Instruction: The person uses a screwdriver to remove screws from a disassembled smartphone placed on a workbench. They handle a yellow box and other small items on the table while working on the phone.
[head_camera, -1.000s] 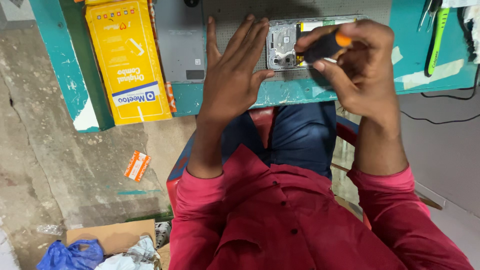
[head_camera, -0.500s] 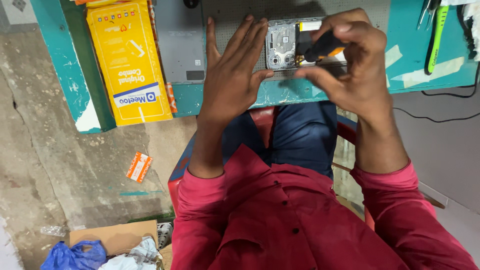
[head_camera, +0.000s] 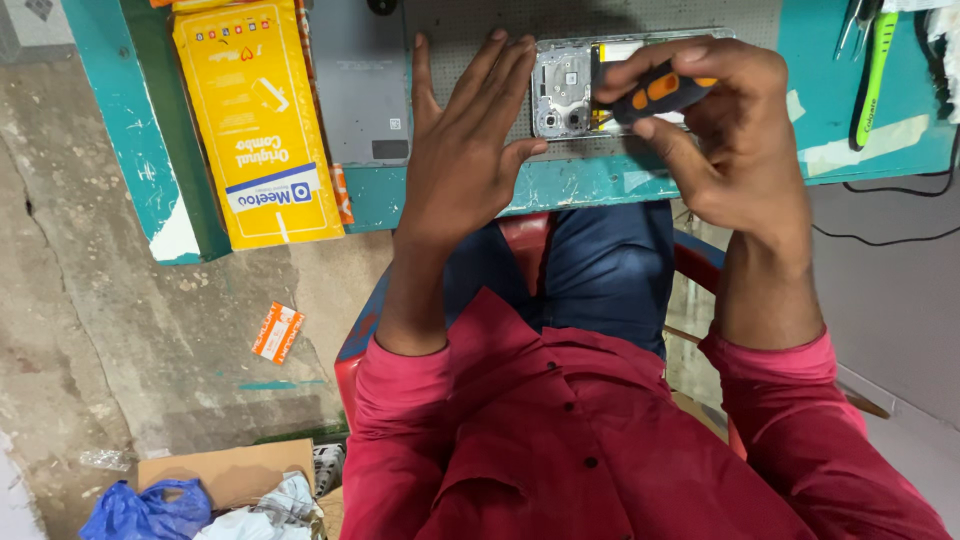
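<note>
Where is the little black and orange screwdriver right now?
In the head view, the screwdriver is pinched in the right hand at upper right, its tip on the opened phone, with the left hand alongside.

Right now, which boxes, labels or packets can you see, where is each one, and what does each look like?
Yellow box: flat and long, lying on the teal table at its left end, with a white and blue band near its lower end.
Orange packet: small rectangle with a white patch, lying on the concrete floor below the box.
Cardboard box: brown, open, on the floor at the bottom left, beside a blue bag.
</note>
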